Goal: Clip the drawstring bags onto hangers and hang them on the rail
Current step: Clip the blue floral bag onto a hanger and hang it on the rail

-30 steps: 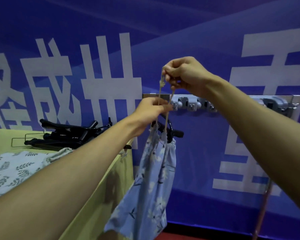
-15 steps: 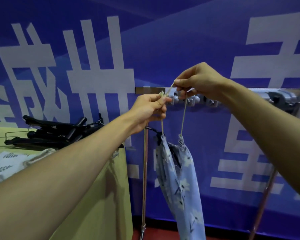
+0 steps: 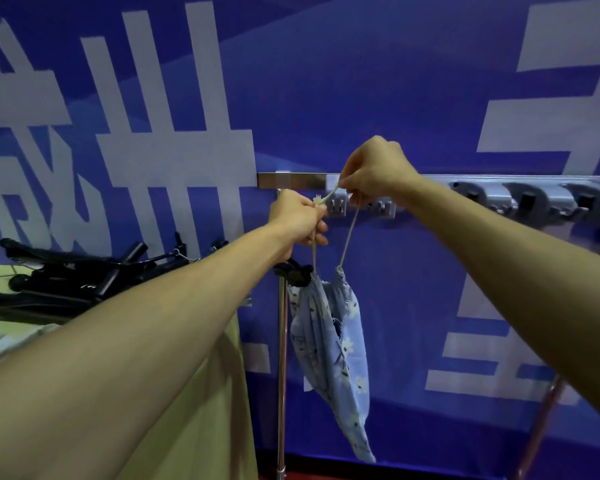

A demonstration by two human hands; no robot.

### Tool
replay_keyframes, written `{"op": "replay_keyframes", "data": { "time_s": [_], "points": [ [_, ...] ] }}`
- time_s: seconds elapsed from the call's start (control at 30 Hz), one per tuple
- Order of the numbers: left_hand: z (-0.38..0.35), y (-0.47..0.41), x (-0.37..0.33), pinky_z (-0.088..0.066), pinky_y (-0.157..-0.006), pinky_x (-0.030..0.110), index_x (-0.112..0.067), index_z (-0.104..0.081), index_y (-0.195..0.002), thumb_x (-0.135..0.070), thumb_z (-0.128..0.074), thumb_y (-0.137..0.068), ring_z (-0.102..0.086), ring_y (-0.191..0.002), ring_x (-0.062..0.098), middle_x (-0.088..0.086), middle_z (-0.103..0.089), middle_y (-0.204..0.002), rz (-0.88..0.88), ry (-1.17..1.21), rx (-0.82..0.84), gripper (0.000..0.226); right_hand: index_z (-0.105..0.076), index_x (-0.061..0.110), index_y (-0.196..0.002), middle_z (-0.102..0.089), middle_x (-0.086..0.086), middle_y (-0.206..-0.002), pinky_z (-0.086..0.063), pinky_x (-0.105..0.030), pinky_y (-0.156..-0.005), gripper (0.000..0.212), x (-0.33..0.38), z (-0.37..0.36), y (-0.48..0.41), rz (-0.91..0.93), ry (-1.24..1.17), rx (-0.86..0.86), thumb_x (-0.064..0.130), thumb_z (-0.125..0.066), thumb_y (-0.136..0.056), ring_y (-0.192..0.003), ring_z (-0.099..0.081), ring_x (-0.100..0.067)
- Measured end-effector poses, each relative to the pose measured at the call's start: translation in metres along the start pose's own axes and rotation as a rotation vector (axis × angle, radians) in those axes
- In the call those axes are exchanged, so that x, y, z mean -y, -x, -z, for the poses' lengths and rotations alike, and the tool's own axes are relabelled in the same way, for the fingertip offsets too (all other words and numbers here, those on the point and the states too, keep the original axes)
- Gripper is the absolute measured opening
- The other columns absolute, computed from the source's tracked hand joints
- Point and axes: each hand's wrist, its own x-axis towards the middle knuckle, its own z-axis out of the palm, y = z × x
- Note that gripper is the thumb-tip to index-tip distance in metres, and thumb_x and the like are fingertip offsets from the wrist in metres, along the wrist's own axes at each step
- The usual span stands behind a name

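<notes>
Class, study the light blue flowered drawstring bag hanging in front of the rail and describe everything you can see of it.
The light blue drawstring bag with white flowers looks like thin cloth and hangs limp, its gathered mouth slightly open with frayed edges. Its beige cord rises in two strands, one pinched in the left hand, the other in the right hand, just below the metal rail. A black hanger sits at its top left.

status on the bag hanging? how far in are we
Done: nothing visibly hung; the rail shows only grey clips. In hand: the left hand and right hand both pinch the drawstring of one blue floral bag, which dangles by a black hanger just under the rail. Left: the pile of black hangers and patterned fabric wait on the table.
</notes>
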Motion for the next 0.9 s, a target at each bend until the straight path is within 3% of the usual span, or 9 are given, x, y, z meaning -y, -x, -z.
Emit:
{"op": "replay_keyframes", "data": {
  "time_s": [0.1,0.2,0.3,0.47,0.6,0.73,0.8,0.9],
  "points": [
    [-0.010,-0.004,0.012,-0.058,-0.063,0.036,-0.004,-0.065,-0.085,-0.010,-0.057,-0.096,-0.061,-0.044,0.018,0.005,-0.061,-0.061,0.031,-0.045,0.024,0.015,-0.074,0.005,-0.081,-0.071,-0.013,-0.069,-0.062,-0.038,-0.064,0.007,-0.009,-0.011,-0.004,-0.019,0.095,0.037,0.003,-0.067,-0.081,-0.061,-0.071,-0.024],
    [-0.012,-0.006,0.025,-0.058,-0.056,0.030,-0.002,-0.066,-0.090,-0.008,-0.059,-0.094,-0.063,-0.053,0.019,0.007,-0.062,-0.065,0.046,-0.053,0.051,0.011,-0.072,0.005,-0.086,-0.072,-0.014,-0.075,-0.062,-0.032,-0.062,0.006,-0.014,-0.017,-0.002,-0.013,0.075,0.104,0.006,-0.066,-0.087,-0.063,-0.072,-0.022],
    [-0.007,-0.005,0.030,-0.056,-0.057,0.024,-0.003,-0.067,-0.096,-0.008,-0.058,-0.095,-0.067,-0.065,0.019,0.009,-0.066,-0.078,0.054,-0.086,0.109,0.011,-0.067,0.008,-0.090,-0.074,-0.015,-0.082,-0.062,-0.036,-0.070,0.006,-0.014,-0.017,-0.001,0.024,0.079,0.174,0.005,-0.062,-0.090,-0.067,-0.073,-0.021],
    [0.002,0.007,0.026,-0.051,-0.077,0.027,-0.010,-0.065,-0.110,-0.016,-0.048,-0.099,-0.066,-0.096,0.018,0.006,-0.068,-0.103,0.040,-0.244,0.279,0.021,-0.066,0.010,-0.095,-0.074,-0.011,-0.090,-0.059,-0.032,-0.072,0.026,-0.009,-0.013,0.008,0.066,0.167,0.257,-0.008,-0.049,-0.090,-0.075,-0.073,-0.022],
    [0.023,0.021,0.018,-0.052,-0.083,0.028,-0.008,-0.062,-0.121,-0.011,-0.053,-0.096,-0.065,-0.103,0.018,0.008,-0.067,-0.113,0.019,-0.280,0.285,0.027,-0.071,0.010,-0.102,-0.072,-0.016,-0.099,-0.057,-0.042,-0.081,0.030,-0.001,-0.011,0.020,0.081,0.300,0.205,-0.001,-0.047,-0.087,-0.089,-0.068,-0.031],
    [0.059,0.044,0.010,-0.051,-0.074,0.020,-0.010,-0.066,-0.115,-0.010,-0.055,-0.094,-0.066,-0.095,0.014,0.004,-0.068,-0.104,-0.018,-0.304,0.258,0.023,-0.066,0.005,-0.105,-0.064,-0.019,-0.104,-0.049,-0.040,-0.070,0.026,0.019,-0.012,0.040,0.107,0.465,0.032,0.002,-0.052,-0.083,-0.093,-0.059,-0.039],
    [0.081,0.057,0.010,-0.049,-0.071,0.019,-0.010,-0.066,-0.112,-0.009,-0.054,-0.095,-0.066,-0.091,0.013,0.004,-0.069,-0.100,-0.023,-0.293,0.215,0.021,-0.063,0.003,-0.109,-0.057,-0.018,-0.111,-0.043,-0.040,-0.073,0.027,0.034,-0.018,0.053,0.221,0.551,-0.065,0.003,-0.053,-0.084,-0.103,-0.053,-0.039],
    [0.114,0.083,0.019,-0.051,-0.077,0.023,-0.014,-0.067,-0.104,-0.007,-0.052,-0.095,-0.068,-0.092,0.014,0.004,-0.071,-0.099,-0.011,-0.267,0.142,0.019,-0.061,0.006,-0.114,-0.051,-0.016,-0.116,-0.042,-0.042,-0.078,0.029,0.060,-0.035,0.065,0.436,0.533,-0.030,0.005,-0.050,-0.087,-0.111,-0.046,-0.036]
  ]
}}
